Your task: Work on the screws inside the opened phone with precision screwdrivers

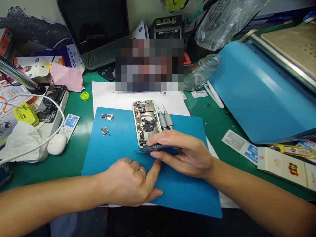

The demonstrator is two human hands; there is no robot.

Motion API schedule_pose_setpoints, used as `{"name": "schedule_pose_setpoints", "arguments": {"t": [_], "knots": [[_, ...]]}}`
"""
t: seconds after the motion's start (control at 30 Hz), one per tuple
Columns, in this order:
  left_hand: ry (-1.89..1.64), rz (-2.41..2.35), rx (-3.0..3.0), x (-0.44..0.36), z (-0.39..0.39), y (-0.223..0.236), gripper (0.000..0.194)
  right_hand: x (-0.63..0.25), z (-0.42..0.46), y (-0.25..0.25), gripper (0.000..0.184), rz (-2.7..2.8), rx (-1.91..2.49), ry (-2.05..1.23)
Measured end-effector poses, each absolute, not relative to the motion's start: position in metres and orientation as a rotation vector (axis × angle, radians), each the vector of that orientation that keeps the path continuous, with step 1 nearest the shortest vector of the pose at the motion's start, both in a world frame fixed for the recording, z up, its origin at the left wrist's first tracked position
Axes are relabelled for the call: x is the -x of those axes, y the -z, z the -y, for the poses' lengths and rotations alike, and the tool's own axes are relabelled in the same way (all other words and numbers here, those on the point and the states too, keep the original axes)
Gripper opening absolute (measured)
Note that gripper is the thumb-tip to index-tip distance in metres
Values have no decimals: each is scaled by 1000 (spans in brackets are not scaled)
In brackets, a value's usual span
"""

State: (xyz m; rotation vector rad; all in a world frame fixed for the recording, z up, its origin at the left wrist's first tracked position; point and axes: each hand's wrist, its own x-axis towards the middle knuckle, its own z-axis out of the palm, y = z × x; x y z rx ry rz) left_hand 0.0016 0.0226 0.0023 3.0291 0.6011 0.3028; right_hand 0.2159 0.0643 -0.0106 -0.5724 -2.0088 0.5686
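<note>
My right hand [187, 153] grips a slim dark precision screwdriver [158, 148]. The driver lies almost level, its thin tip pointing left over the blue mat [118, 141], just below the lower edge of an opened phone [148, 121]. The phone's inner parts are exposed. Below the driver, my left hand [133, 181] rests on the mat with index finger and thumb stretched apart and the other fingers curled. Nothing shows in it. Two grey screwdrivers [165, 120] lie against the phone's right side. A small metal plate [108, 116] and a small phone component [105, 131] sit left of the phone.
White paper [106, 92] lies under the mat. Around it are a glass jar [202, 70], white tweezers [214, 93], a green cap [84, 96], another opened phone [53, 102], a white earbud case [57, 144] with a cable, and a cigarette-like box [283, 164]. Behind, one patch is pixelated.
</note>
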Motion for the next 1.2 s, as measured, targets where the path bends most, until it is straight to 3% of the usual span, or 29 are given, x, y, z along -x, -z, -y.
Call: {"name": "schedule_pose_setpoints", "arguments": {"t": [0.2, 0.37, 0.53, 0.73, 1.03, 1.2], "knots": [[-336, -607, -3007, -2, -23, 1, 46, -214, -63, 15, 31, 2082, 620, -580], [-762, -638, -2781, -1, -33, -10, 21, -213, -62, 16, 36, 1999, 672, -609], [-907, -1015, -2334, 1, -55, -15, 7, -213, -68, 13, 56, 1700, 705, -568], [-786, -1140, -2280, 0, -64, -10, 27, -215, -73, 7, 52, 1530, 787, -632], [-763, -1057, -2369, 3, -62, -4, 20, -213, -71, 9, 45, 1563, 852, -764], [-744, -1097, -2362, 2, -62, -4, 25, -213, -71, 9, 45, 1557, 864, -757]]}}
